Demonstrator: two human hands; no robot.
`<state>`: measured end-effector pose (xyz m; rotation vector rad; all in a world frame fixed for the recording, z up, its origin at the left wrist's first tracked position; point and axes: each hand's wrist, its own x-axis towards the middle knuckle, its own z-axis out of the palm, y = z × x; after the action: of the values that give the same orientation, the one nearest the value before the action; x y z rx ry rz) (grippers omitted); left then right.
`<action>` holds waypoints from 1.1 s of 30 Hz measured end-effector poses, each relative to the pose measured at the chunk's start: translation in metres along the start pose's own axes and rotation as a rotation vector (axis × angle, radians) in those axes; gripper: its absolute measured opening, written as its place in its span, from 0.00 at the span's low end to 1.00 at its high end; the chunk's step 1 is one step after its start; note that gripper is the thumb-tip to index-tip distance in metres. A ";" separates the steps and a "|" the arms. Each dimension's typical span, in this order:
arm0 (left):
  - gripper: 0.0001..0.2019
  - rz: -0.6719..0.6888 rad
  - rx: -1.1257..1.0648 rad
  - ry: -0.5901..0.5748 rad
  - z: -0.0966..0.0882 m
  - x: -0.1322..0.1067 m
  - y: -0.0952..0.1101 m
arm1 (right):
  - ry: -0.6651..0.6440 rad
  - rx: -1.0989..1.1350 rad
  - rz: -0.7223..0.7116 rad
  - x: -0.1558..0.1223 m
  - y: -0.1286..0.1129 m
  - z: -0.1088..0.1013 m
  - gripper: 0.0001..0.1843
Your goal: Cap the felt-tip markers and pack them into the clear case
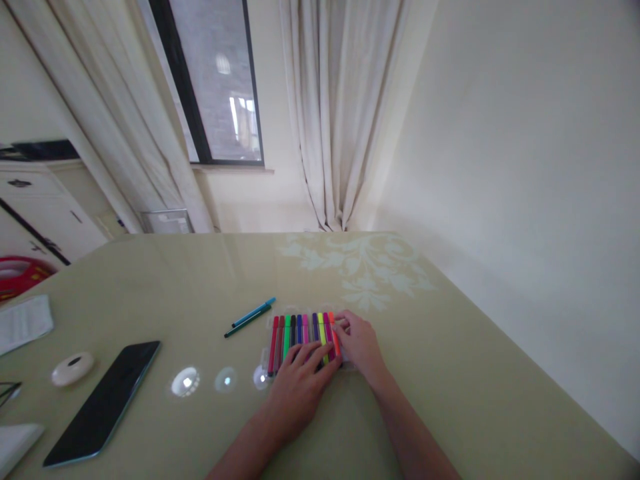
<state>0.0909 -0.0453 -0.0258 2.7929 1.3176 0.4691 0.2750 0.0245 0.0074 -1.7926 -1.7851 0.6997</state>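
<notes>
A row of coloured felt-tip pens (pixel 287 337) lies side by side in a clear plastic case (pixel 265 360) on the table. My left hand (pixel 300 387) rests across the lower part of the row, fingers stretched out over the pens. At the right end, my right hand (pixel 361 341) has its thumb and fingers bent at the orange felt-tip pen (pixel 335 341), which lies in the row. A gap shows between the pink pen (pixel 305 328) and the purple one to its right. Two loose pens, one light blue (pixel 253 312) and one dark green (pixel 247 321), lie beyond the case's left side.
On the left of the table (pixel 200 280) lie a dark-screened tablet (pixel 103 403), a white oval object (pixel 73 369) and papers (pixel 25 323). A wall (pixel 525 200) runs along the right. Curtains (pixel 345 113) and a window (pixel 215 80) are behind.
</notes>
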 end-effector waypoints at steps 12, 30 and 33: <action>0.26 0.033 0.063 0.052 0.001 0.001 -0.002 | -0.061 -0.251 -0.101 -0.002 -0.007 -0.002 0.22; 0.17 -0.742 0.218 0.190 -0.042 -0.017 -0.083 | 0.020 -0.101 -0.065 -0.008 -0.010 -0.002 0.18; 0.16 -0.824 0.261 0.109 -0.042 -0.021 -0.090 | 0.022 -0.105 -0.077 -0.008 -0.009 -0.002 0.19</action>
<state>-0.0012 -0.0076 -0.0038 2.0864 2.4915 0.4143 0.2692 0.0162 0.0152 -1.7812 -1.8970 0.5631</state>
